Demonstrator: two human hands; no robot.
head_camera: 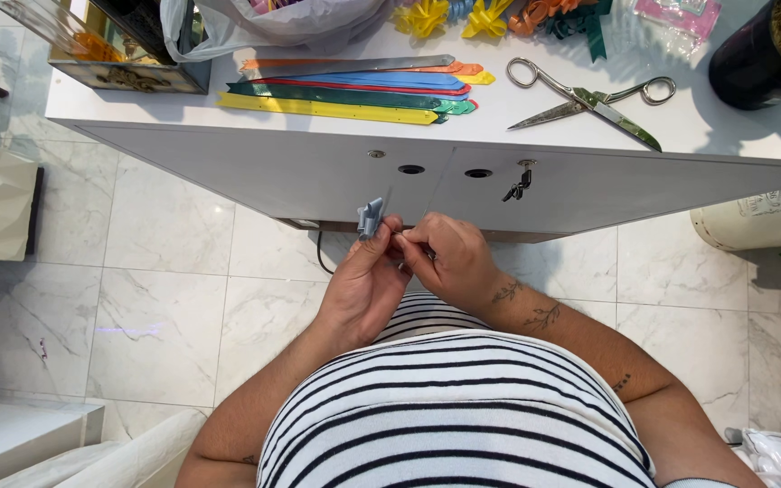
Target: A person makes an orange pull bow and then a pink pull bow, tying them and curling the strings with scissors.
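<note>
My left hand (363,287) pinches a small silver-blue ribbon bow (370,217), partly gathered into loops, just below the front edge of the white table (300,172). My right hand (449,262) is closed on a thin strand running out of the bow. Both hands meet in front of my striped shirt, above the marble floor. On the table lie flat ribbon strips (345,90) in yellow, green, red, blue, orange and grey, side by side.
Scissors (589,98) lie open on the table to the right. Finished bows (463,16) sit at the back edge, with a plastic bag (273,23), a box (128,63) and a dark plant pot (761,54). A key (519,185) hangs from the drawer.
</note>
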